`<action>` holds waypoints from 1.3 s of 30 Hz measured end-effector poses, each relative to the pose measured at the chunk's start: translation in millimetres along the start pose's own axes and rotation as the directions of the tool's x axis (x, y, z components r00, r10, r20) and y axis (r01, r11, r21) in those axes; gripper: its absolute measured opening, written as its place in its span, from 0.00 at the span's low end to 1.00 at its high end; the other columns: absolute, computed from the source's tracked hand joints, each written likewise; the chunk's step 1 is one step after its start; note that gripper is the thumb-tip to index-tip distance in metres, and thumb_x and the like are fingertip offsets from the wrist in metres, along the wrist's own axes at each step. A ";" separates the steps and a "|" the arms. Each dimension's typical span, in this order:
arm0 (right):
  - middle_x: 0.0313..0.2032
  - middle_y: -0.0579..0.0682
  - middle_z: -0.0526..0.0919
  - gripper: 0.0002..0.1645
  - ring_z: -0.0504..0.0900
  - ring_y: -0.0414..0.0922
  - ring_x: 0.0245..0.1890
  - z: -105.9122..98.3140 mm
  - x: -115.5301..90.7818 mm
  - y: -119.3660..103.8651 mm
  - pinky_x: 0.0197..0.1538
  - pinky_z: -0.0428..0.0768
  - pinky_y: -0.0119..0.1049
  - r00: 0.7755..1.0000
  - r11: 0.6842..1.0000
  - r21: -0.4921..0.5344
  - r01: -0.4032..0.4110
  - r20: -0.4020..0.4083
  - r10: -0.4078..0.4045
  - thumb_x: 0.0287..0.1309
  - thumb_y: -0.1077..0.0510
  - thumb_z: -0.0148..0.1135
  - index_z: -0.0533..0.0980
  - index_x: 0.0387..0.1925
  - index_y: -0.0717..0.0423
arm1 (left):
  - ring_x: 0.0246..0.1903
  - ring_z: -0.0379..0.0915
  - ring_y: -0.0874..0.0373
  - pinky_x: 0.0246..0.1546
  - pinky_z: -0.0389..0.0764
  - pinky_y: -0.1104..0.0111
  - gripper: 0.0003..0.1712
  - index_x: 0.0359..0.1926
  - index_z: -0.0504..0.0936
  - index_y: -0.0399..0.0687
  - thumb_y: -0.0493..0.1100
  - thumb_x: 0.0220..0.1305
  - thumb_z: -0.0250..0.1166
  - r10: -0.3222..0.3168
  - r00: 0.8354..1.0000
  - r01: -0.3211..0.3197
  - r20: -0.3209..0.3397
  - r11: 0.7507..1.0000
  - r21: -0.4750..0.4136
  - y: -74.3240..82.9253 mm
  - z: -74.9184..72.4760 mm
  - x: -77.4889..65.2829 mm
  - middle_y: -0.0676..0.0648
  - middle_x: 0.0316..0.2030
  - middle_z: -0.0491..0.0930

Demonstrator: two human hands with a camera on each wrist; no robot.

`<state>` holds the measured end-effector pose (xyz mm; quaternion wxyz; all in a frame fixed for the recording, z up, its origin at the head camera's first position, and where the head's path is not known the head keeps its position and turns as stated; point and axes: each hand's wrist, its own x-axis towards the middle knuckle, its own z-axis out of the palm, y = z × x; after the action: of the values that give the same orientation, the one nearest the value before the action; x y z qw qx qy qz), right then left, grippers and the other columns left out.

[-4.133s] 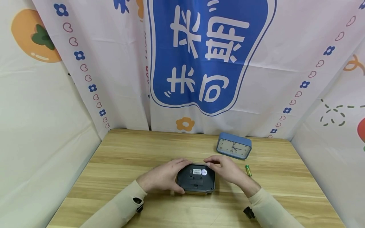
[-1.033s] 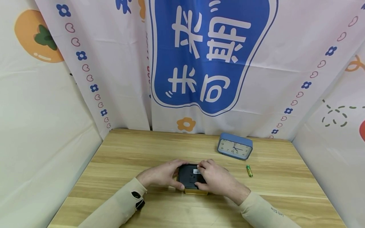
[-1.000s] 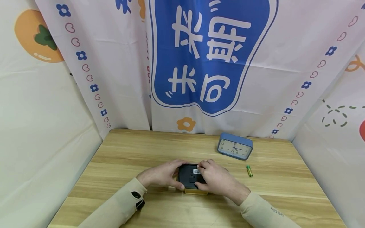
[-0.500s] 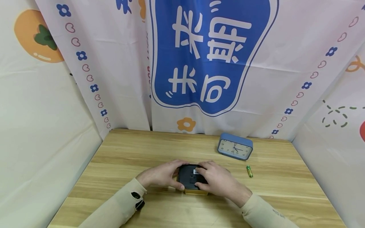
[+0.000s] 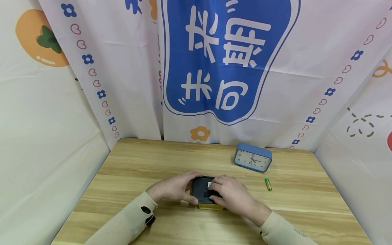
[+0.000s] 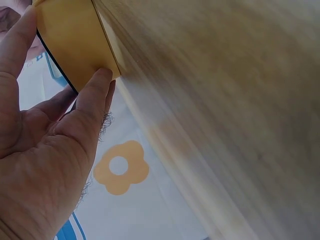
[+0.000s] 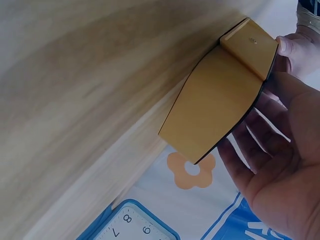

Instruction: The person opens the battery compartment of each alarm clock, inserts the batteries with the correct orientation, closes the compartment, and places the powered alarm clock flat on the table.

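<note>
A yellow alarm clock (image 5: 200,186) lies face down on the table with its black back up, a white label partly covered. My left hand (image 5: 174,187) grips its left end, thumb at the near edge and fingers at the far edge; the left wrist view shows fingertips on the yellow case (image 6: 75,42). Over the right half of the back, my right hand (image 5: 232,195) has its fingers bent, thumb and index tips close together near the small knobs. What these tips touch is hidden. From the right wrist side, several fingers line the clock's edge beside the yellow case (image 7: 215,97).
Behind and to the right stands a blue alarm clock (image 5: 252,157), its face turned this way. A green battery (image 5: 268,184) lies right of my right hand on the wooden table (image 5: 137,156). Printed white curtains (image 5: 134,85) hang along the table's back and sides.
My right hand has come from the far right corner onto the clock's back, covering its right half. Its fingers have since shifted slightly across the label toward the knobs. The left hand keeps its grip.
</note>
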<state>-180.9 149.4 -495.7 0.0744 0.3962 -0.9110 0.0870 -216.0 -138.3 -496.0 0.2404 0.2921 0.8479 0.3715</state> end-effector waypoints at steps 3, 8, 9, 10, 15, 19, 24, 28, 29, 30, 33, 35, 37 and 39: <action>0.51 0.42 0.94 0.12 0.93 0.44 0.56 -0.4 -0.6 -1.0 0.62 0.96 0.49 1.000 0.999 0.042 -0.019 -0.007 0.019 0.75 0.49 0.84 0.92 0.53 0.45 | 0.83 0.73 0.44 0.85 0.80 0.46 0.59 0.92 0.66 0.44 0.53 0.71 0.88 0.001 1.000 -0.001 0.001 1.000 -0.012 0.2 0.0 -0.4 0.41 0.86 0.72; 0.48 0.41 0.93 0.06 0.93 0.41 0.53 -1.5 -0.8 -1.5 0.59 0.97 0.47 0.999 0.997 0.074 -0.029 -0.028 0.031 0.76 0.51 0.83 0.92 0.48 0.45 | 0.83 0.74 0.44 0.84 0.80 0.46 0.60 0.92 0.65 0.45 0.53 0.71 0.88 -0.002 1.000 0.002 0.001 1.000 -0.013 0.6 0.0 -1.4 0.42 0.86 0.72; 0.47 0.40 0.93 0.05 0.93 0.41 0.52 -1.7 -0.7 -1.4 0.59 0.97 0.46 0.999 0.997 0.073 -0.029 -0.031 0.031 0.77 0.51 0.82 0.92 0.47 0.44 | 0.83 0.74 0.45 0.84 0.80 0.46 0.60 0.92 0.65 0.45 0.53 0.71 0.88 -0.002 1.000 0.002 -0.001 1.000 -0.010 0.4 0.0 -1.4 0.41 0.86 0.72; 0.47 0.40 0.93 0.04 0.93 0.41 0.52 -2.0 -0.4 -1.5 0.58 0.97 0.46 0.999 0.997 0.069 -0.028 -0.033 0.031 0.77 0.51 0.82 0.92 0.46 0.44 | 0.82 0.74 0.45 0.84 0.80 0.46 0.60 0.92 0.65 0.45 0.54 0.70 0.88 -0.003 1.000 0.003 -0.003 1.000 -0.004 0.1 -0.1 -1.2 0.41 0.86 0.72; 0.46 0.40 0.94 0.03 0.93 0.40 0.50 -4.5 0.2 -1.5 0.57 0.97 0.44 0.999 0.998 0.050 -0.026 -0.031 0.027 0.77 0.53 0.81 0.92 0.44 0.45 | 0.82 0.74 0.45 0.85 0.78 0.44 0.60 0.92 0.66 0.45 0.55 0.70 0.88 -0.002 1.000 0.002 -0.012 1.000 0.015 -0.2 -0.3 -0.6 0.41 0.85 0.73; 0.46 0.41 0.94 0.03 0.93 0.41 0.49 -8.1 0.6 -0.8 0.53 0.97 0.41 0.999 0.997 0.063 -0.039 -0.018 0.040 0.77 0.54 0.81 0.92 0.44 0.47 | 0.82 0.74 0.44 0.85 0.79 0.44 0.60 0.92 0.66 0.44 0.54 0.70 0.88 -0.002 1.000 0.002 -0.010 1.000 0.005 -0.7 -0.2 -0.3 0.41 0.86 0.73; 0.45 0.42 0.95 0.02 0.93 0.39 0.46 -13.3 0.9 2.6 0.49 0.96 0.36 0.998 0.995 0.088 -0.052 -0.020 0.054 0.78 0.55 0.80 0.92 0.45 0.48 | 0.82 0.75 0.44 0.83 0.81 0.46 0.60 0.92 0.66 0.44 0.52 0.70 0.88 0.007 1.000 -0.007 -0.004 1.000 -0.012 -1.0 0.1 -0.1 0.40 0.86 0.72; 0.44 0.42 0.95 0.02 0.92 0.38 0.45 -17.7 1.3 6.7 0.48 0.95 0.33 0.998 0.994 0.101 -0.051 -0.040 0.056 0.78 0.56 0.80 0.91 0.45 0.48 | 0.82 0.75 0.45 0.83 0.82 0.47 0.59 0.91 0.66 0.42 0.51 0.70 0.88 0.016 1.000 -0.016 -0.002 1.000 -0.024 -1.2 0.5 0.7 0.40 0.85 0.72; 0.44 0.42 0.94 0.02 0.92 0.38 0.44 -19.2 1.4 7.8 0.47 0.94 0.33 0.997 0.993 0.107 -0.055 -0.043 0.059 0.78 0.57 0.80 0.91 0.45 0.48 | 0.82 0.75 0.45 0.83 0.82 0.47 0.60 0.91 0.66 0.42 0.51 0.70 0.89 0.016 1.000 -0.017 -0.002 1.000 -0.024 -1.3 0.7 0.9 0.40 0.85 0.73; 0.44 0.42 0.94 0.02 0.91 0.38 0.44 -20.5 1.3 9.1 0.46 0.94 0.32 0.997 0.992 0.111 -0.060 -0.046 0.066 0.78 0.57 0.79 0.91 0.44 0.48 | 0.82 0.75 0.45 0.83 0.82 0.47 0.60 0.91 0.66 0.42 0.51 0.70 0.89 0.015 1.000 -0.015 -0.003 1.000 -0.023 -1.1 0.8 1.0 0.41 0.85 0.73; 0.43 0.42 0.93 0.03 0.90 0.37 0.43 -24.8 1.1 13.6 0.46 0.93 0.32 0.995 0.988 0.126 -0.083 -0.048 0.090 0.79 0.59 0.78 0.90 0.45 0.47 | 0.82 0.75 0.45 0.84 0.81 0.47 0.60 0.91 0.67 0.44 0.51 0.69 0.89 0.005 1.000 -0.006 -0.008 1.000 -0.014 -0.3 0.9 0.9 0.41 0.85 0.74; 0.43 0.42 0.92 0.03 0.89 0.37 0.43 -27.3 1.1 17.1 0.44 0.92 0.32 0.993 0.985 0.137 -0.101 -0.054 0.109 0.79 0.59 0.78 0.90 0.45 0.48 | 0.81 0.75 0.46 0.84 0.81 0.47 0.60 0.92 0.67 0.45 0.53 0.69 0.89 -0.004 1.000 0.004 -0.010 1.000 -0.002 0.0 1.0 0.8 0.42 0.85 0.74; 0.43 0.42 0.92 0.02 0.88 0.36 0.42 -29.5 1.0 20.6 0.43 0.91 0.31 0.989 0.983 0.139 -0.120 -0.070 0.130 0.79 0.59 0.78 0.90 0.45 0.49 | 0.81 0.76 0.46 0.84 0.81 0.48 0.60 0.92 0.67 0.46 0.53 0.69 0.89 -0.008 1.000 0.008 -0.010 1.000 0.003 0.5 1.0 0.4 0.43 0.84 0.74; 0.42 0.42 0.93 0.03 0.88 0.36 0.41 -31.2 0.8 24.0 0.42 0.91 0.30 0.984 0.980 0.141 -0.144 -0.086 0.157 0.79 0.59 0.78 0.90 0.44 0.49 | 0.81 0.77 0.46 0.84 0.81 0.47 0.60 0.91 0.67 0.47 0.54 0.68 0.89 -0.008 1.000 0.008 -0.013 1.000 0.012 0.8 1.0 0.3 0.43 0.84 0.75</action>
<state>-197.1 171.7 -467.5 0.0847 0.3254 -0.9259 0.1723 -215.3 -137.2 -496.0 0.2348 0.2879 0.8527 0.3672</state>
